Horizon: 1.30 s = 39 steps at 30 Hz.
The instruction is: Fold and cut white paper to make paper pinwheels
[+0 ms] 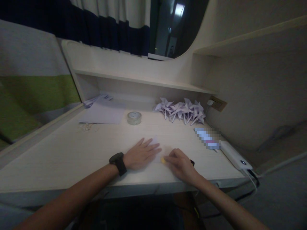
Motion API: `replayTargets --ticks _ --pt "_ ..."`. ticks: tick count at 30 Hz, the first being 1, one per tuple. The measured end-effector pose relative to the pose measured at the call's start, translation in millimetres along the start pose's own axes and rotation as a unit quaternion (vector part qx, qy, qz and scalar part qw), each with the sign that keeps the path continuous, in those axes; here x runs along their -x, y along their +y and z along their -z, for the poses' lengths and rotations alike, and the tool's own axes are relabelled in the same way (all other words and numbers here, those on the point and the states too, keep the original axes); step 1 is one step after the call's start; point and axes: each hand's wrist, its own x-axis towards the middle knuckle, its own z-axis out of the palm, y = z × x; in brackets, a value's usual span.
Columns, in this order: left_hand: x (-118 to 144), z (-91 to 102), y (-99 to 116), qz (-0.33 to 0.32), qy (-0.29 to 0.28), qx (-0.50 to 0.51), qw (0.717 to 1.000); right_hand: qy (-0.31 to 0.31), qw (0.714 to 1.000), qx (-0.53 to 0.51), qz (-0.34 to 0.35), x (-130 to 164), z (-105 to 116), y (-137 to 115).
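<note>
My left hand [141, 155] lies flat on the desk with its fingers spread, a dark watch on the wrist. Under its fingers is a piece of white paper [155, 140], mostly covered and hard to tell from the pale desktop. Just to the right, my right hand [180, 164] is closed around a slim yellow tool [163, 160]. Its yellow end points toward the left fingers, and a black end shows behind the hand. The palm hides the rest, so its exact kind is unclear.
A roll of clear tape [134, 118] sits behind my left hand. White paper sheets [104, 110] lie back left, by small pale scraps [85, 127]. Several paper pinwheels [181, 110] are heaped back right. A phone [206, 138] and a white power bank [235, 155] with cables lie along the right wall.
</note>
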Motion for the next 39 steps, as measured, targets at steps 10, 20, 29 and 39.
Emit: replayTargets --ticks 10,20,29,39 --pt "-2.8 3.0 -11.9 0.019 0.017 0.061 0.998 -0.058 0.997 -0.044 -0.019 30.0 26.4 -15.5" --pt "-7.6 26.9 -27.4 0.175 0.041 0.083 0.980 -0.115 0.990 -0.067 -0.051 12.3 42.0 17.9" --pt "-17.3 26.1 -36.3 0.207 0.130 0.250 0.937 -0.115 0.988 -0.085 -0.067 10.6 40.6 22.2" --pt "-11.5 55.3 -16.2 0.285 0.174 0.592 0.734 -0.096 0.990 -0.080 -0.064 8.7 39.9 22.8"
